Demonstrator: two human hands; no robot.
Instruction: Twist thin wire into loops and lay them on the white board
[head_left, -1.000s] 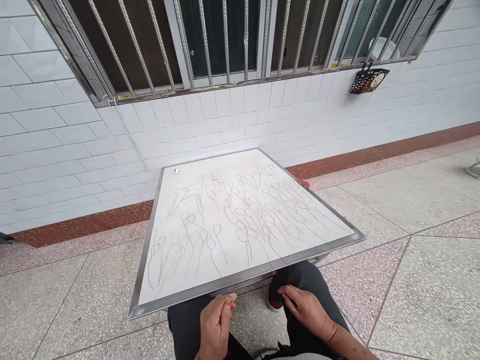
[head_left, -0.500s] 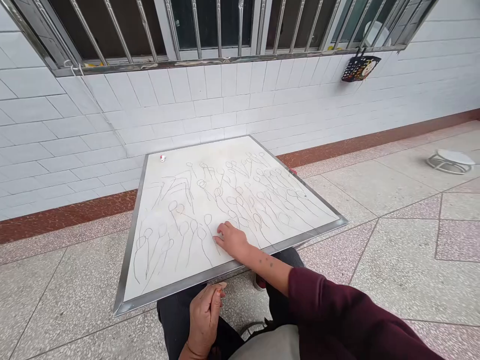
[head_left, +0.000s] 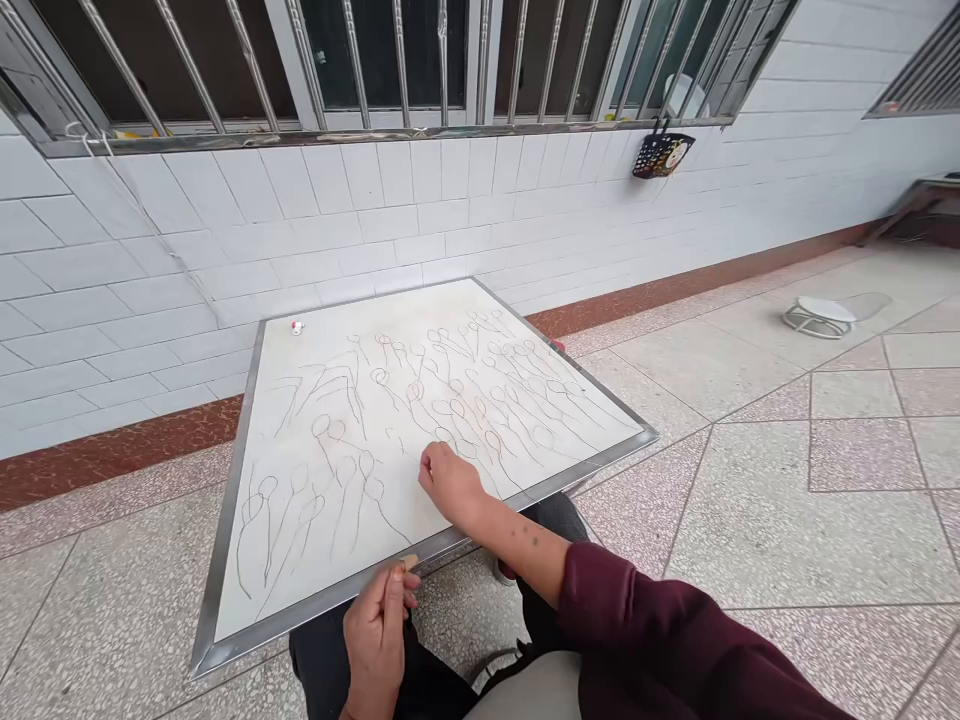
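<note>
A white board (head_left: 300,560) with a grey metal rim carries many thin dark strands, most with a loop at one end. One looped strand (head_left: 373,489) lies left of my right hand (head_left: 448,482). That hand rests low over the board's near middle, fingertips pinched together; whatever they grip is too small to make out. At the near rim, my left hand (head_left: 377,625) is closed on a small tan piece (head_left: 409,562) that sticks out past the fingertips.
A small red and white item (head_left: 298,327) sits in the board's far left corner. Behind stands a white tiled wall (head_left: 375,240) with barred windows and a hanging dark patterned bag (head_left: 663,155). A round white stool (head_left: 823,312) is on the floor at right.
The view has swung to the right. My right hand's fingers have closed together, and the looped strand beside them no longer shows its shape. My left hand has come up to the near rim.
</note>
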